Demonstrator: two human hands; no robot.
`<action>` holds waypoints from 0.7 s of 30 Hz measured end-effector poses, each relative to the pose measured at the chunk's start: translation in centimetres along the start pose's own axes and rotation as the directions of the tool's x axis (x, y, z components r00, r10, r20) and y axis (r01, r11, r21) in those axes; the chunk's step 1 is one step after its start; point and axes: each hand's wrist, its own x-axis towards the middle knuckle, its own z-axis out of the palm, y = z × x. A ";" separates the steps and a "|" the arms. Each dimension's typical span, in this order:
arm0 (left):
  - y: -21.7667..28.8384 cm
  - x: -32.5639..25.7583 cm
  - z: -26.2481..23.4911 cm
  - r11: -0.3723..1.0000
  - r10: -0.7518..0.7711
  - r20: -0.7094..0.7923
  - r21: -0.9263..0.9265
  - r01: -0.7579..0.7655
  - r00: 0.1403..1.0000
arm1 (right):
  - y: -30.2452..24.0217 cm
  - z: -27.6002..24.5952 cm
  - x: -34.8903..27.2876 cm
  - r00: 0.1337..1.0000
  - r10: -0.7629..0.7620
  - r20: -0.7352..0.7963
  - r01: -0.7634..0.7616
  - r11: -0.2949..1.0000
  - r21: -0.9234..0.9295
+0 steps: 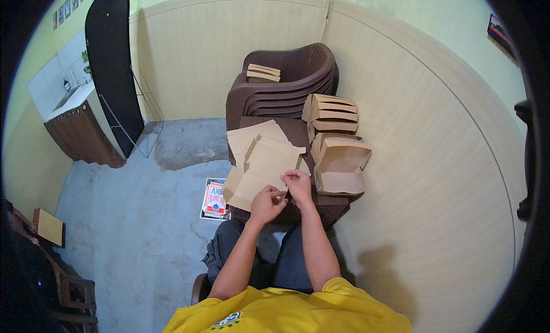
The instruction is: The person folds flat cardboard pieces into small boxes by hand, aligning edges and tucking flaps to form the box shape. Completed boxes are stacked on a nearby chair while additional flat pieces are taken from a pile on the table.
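Observation:
A flat, creased brown cardboard box blank lies in front of me on a dark brown surface. My left hand is at its near right edge, its fingers curled in and closed on the cardboard. Just right of it and slightly farther off, my right hand pinches the same edge near a side flap. The fingertips hide the exact spot they hold. Under and behind this blank lies another flat cardboard sheet.
Folded cardboard boxes stand nested at the right, with an open box nearer me. Stacked brown plastic chairs are behind, more folded cardboard on their seat. A container of printed packs stands at left. The wall bounds the right.

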 end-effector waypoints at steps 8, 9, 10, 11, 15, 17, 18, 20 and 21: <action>-2.1 7.2 0.1 0.925 -0.381 -0.039 -0.002 0.381 0.924 | 1.5 -0.4 -2.1 0.992 -0.115 0.048 0.118 0.991 -0.056; -1.9 8.3 0.4 0.923 -0.368 -0.145 0.059 0.379 0.918 | 1.5 -0.5 -2.3 0.992 -0.117 0.052 0.118 0.993 -0.020; -1.6 9.3 0.7 0.934 -0.340 -0.105 0.080 0.348 0.935 | 1.4 -0.6 -2.5 0.995 -0.088 0.049 0.087 0.996 0.031; -1.4 10.3 1.0 0.945 -0.308 -0.067 0.098 0.313 0.949 | 1.2 -0.6 -2.7 0.994 -0.104 0.038 0.104 0.994 0.014; -1.7 11.3 1.6 0.963 -0.247 0.030 0.118 0.242 0.968 | 0.6 -0.9 -3.5 0.993 -0.032 -0.115 0.018 0.992 -0.121; -2.4 10.2 1.6 0.973 -0.230 0.022 0.041 0.229 0.973 | 0.4 -1.1 -3.6 0.974 0.037 -0.224 -0.070 0.988 -0.139; -2.8 9.2 1.5 0.975 -0.217 0.021 -0.032 0.218 0.976 | 0.3 -1.1 -3.7 0.975 0.070 -0.211 -0.082 0.996 -0.046; -3.4 7.7 1.3 0.977 -0.201 0.018 -0.074 0.202 0.979 | 0.3 -0.9 -3.7 0.964 0.198 -0.178 -0.172 0.973 0.153; -3.7 6.7 1.4 0.979 -0.196 0.021 -0.046 0.196 0.980 | 0.2 -0.7 -3.6 0.960 0.215 -0.180 -0.174 0.960 0.218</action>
